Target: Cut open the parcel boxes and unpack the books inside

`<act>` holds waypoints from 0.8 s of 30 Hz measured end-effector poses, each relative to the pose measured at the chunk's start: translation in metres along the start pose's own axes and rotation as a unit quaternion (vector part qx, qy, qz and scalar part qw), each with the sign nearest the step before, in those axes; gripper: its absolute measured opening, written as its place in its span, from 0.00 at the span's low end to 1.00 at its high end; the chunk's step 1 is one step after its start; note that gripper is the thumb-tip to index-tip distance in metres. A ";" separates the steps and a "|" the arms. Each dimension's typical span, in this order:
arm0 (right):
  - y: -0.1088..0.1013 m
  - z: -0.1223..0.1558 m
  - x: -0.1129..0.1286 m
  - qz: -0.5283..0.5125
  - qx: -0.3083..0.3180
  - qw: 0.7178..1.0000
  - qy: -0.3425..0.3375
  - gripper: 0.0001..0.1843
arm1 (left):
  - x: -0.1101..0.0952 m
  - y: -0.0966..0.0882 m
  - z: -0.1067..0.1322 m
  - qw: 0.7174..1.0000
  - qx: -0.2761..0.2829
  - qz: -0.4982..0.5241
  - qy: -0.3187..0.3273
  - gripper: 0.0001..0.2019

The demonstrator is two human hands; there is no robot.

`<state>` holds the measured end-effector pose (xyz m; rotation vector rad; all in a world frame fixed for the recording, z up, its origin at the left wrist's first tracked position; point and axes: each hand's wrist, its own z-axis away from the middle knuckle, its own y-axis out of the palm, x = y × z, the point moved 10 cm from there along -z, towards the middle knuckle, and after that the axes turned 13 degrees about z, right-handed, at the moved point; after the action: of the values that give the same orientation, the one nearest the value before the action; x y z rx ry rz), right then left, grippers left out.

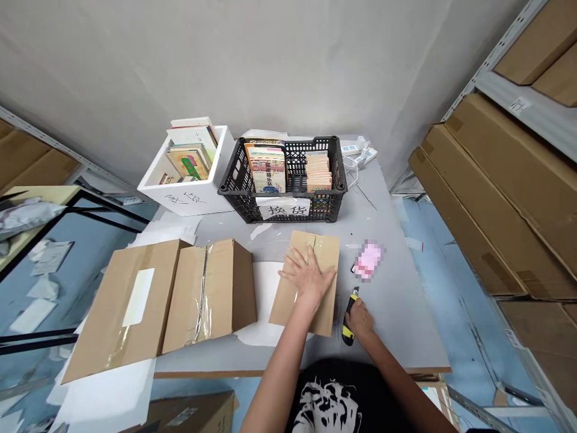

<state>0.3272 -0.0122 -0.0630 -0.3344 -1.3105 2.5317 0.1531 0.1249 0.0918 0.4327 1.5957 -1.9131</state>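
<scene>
My left hand (307,273) lies flat with spread fingers on a small cardboard box (324,313), which has clear tape along its top. To the right of that box, my right hand (360,319) has its fingers closed on a yellow and black utility knife (347,331). The knife points away from me, low over the grey table or resting on it; I cannot tell which. A pink, pixelated item (368,261) is just beyond the knife.
Two larger taped cartons, one with a white label (139,297), stand at the left on the table (396,337). Behind are a black crate (283,207) of books, a white box (189,201) of books and a power strip (366,157). Shelves with cartons (473,210) flank the right.
</scene>
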 end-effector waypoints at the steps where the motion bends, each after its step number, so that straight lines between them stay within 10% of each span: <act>1: 0.000 0.000 -0.003 -0.005 -0.001 1.000 0.007 0.17 | -0.002 0.006 -0.003 1.000 0.003 -0.003 -0.009 0.52; 10: -0.005 -0.005 -0.022 -0.144 0.016 0.989 -0.002 0.14 | 0.001 0.005 0.004 0.995 -0.028 -0.048 0.080 0.47; 17: -0.141 -0.037 -0.060 -0.397 -0.104 0.907 -0.097 0.16 | 0.004 0.007 0.016 0.989 -0.009 -0.079 0.127 0.43; 20: -0.202 -0.064 -0.038 -0.366 -0.159 0.906 -0.144 0.13 | 0.003 0.008 0.017 0.988 0.005 -0.067 0.140 0.43; 24: -0.219 -0.102 0.023 -0.411 -0.070 0.882 -0.221 0.22 | 0.001 0.007 0.019 0.987 0.009 -0.063 0.149 0.43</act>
<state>0.3673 0.1947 0.0574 0.6872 -1.3782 1.8193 0.1593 0.1055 0.0902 0.6665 1.8351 -2.0324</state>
